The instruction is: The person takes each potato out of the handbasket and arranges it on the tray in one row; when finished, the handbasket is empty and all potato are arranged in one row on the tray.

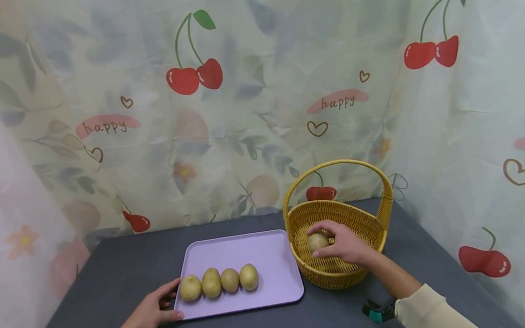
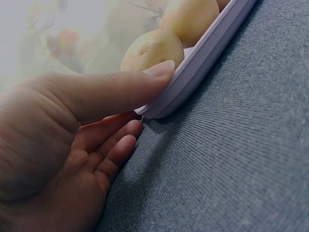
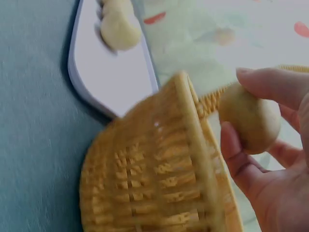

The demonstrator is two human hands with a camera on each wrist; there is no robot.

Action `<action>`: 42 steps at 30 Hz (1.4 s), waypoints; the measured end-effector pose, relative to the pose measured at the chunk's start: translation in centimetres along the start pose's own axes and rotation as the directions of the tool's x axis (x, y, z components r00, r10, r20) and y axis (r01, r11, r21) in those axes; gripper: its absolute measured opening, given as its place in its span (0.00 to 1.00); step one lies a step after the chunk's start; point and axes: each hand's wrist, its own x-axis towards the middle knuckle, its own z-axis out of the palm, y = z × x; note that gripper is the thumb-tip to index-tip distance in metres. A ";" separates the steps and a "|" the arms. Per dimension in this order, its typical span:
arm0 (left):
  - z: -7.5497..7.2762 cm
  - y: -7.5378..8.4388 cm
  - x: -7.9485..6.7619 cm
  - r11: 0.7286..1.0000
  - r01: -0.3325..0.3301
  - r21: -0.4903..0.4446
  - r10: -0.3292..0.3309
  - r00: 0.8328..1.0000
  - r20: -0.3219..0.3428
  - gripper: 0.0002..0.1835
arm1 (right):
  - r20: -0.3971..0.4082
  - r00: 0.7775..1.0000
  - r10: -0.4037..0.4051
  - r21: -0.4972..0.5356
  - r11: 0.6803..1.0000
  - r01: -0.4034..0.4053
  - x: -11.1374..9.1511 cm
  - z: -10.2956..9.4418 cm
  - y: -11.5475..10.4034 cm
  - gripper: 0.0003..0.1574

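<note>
My right hand [image 1: 343,244] pinches a round tan potato [image 3: 250,118] between thumb and fingers. In the head view it is over the opening of a woven wicker basket [image 1: 332,281]; the right wrist view shows the potato above the rim. At the near left corner of a lilac tray [image 1: 279,269], my left hand [image 1: 149,311] grips the edge, its thumb [image 2: 130,89] at the rim. Several potatoes stand in a row along the tray's near left part, among them a leftmost potato [image 1: 191,288] close to the left hand and a rightmost potato [image 1: 249,277].
The basket's tall arched handle [image 1: 335,162] rises over its opening, right beside the tray. A dark grey cloth [image 1: 132,264] covers the table. Behind and at both sides hangs a curtain [image 1: 251,134] printed with cherries. A black and teal strap [image 1: 378,312] is near the right wrist.
</note>
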 end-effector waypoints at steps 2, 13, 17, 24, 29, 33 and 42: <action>0.0 -0.1 0.0 1.000 0.003 -0.006 -0.003 1.000 0.004 0.45 | -0.023 1.000 -0.017 0.016 1.000 0.018 0.1 0.7 -0.6 0.27; -0.2 0.1 0.0 1.000 -0.014 -0.012 0.014 0.999 -0.029 0.44 | -0.003 0.990 -0.144 0.036 0.989 0.144 2.0 5.2 -4.2 0.32; -0.3 0.1 0.0 1.000 -0.018 -0.007 0.018 1.000 -0.024 0.44 | -0.025 0.987 -0.160 0.022 0.987 0.160 2.4 7.5 -4.6 0.33; 0.0 -0.1 -0.2 0.997 -0.077 -0.028 0.077 0.997 0.003 0.44 | -0.090 0.987 -0.135 -0.127 0.984 0.123 2.6 11.4 -4.1 0.33; 0.0 -0.2 -0.2 0.996 -0.088 -0.025 0.089 0.996 0.002 0.44 | -0.155 0.985 -0.078 -0.194 0.980 0.047 3.0 13.8 -2.3 0.34; 0.0 -0.2 -0.3 0.997 -0.071 -0.027 0.071 0.997 0.006 0.45 | -0.200 0.980 -0.010 -0.206 0.978 -0.032 3.0 15.0 -0.8 0.36; 0.0 -0.2 -0.3 0.997 -0.079 -0.020 0.078 0.997 -0.007 0.45 | -0.224 0.974 0.040 -0.179 0.981 -0.081 3.4 15.7 0.0 0.37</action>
